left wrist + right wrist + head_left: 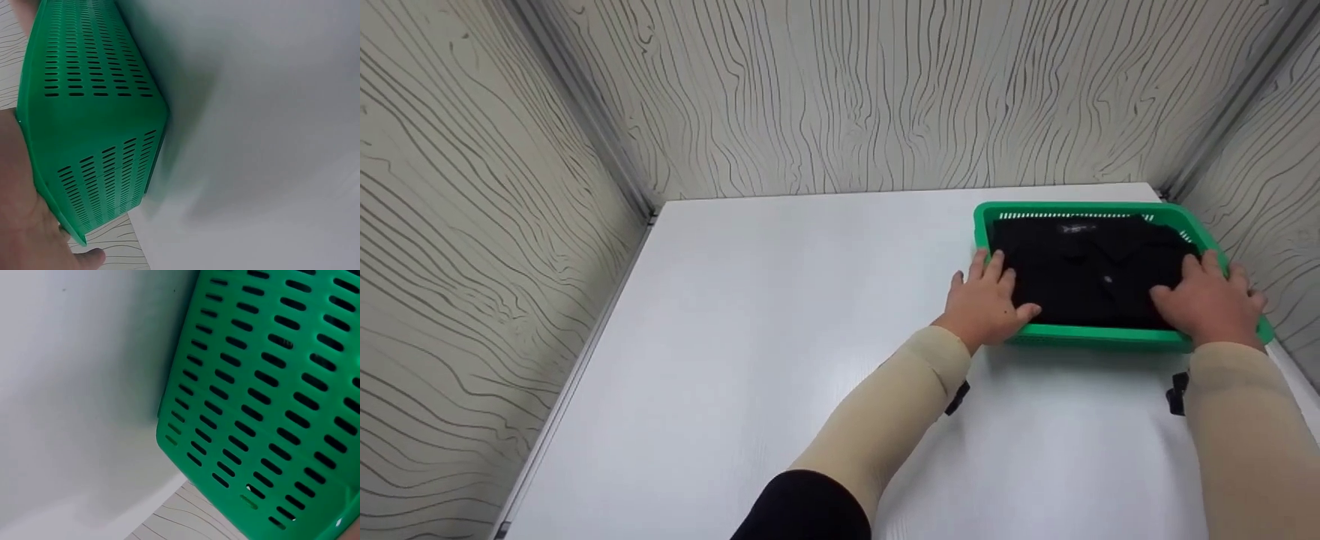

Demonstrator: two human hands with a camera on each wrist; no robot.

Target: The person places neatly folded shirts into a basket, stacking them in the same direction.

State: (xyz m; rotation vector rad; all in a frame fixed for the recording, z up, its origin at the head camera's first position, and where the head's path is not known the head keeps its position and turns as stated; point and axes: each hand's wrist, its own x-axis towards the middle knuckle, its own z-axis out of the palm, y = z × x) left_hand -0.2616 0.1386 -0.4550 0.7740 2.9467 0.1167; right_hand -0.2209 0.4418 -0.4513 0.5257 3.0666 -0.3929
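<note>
A green plastic basket (1099,335) stands at the right side of the table, with slotted walls. Inside lies a folded black shirt (1065,285), its collar, a neck label and a small light button showing. My left hand (988,304) rests over the basket's left rim near the front corner, fingers spread and nearly straight, thumb by the front rim. Over the right rim lies my right hand (1211,304), its thumb toward the shirt and the other fingers across the rim. In the right wrist view the basket's wall (264,394) hides nearly all of that hand.
The white table (735,322) extends to the left of the basket. Panels with a wood-grain pattern enclose it at the back (847,97), left (457,262) and right (1279,187). The basket sits close to the right panel and back corner.
</note>
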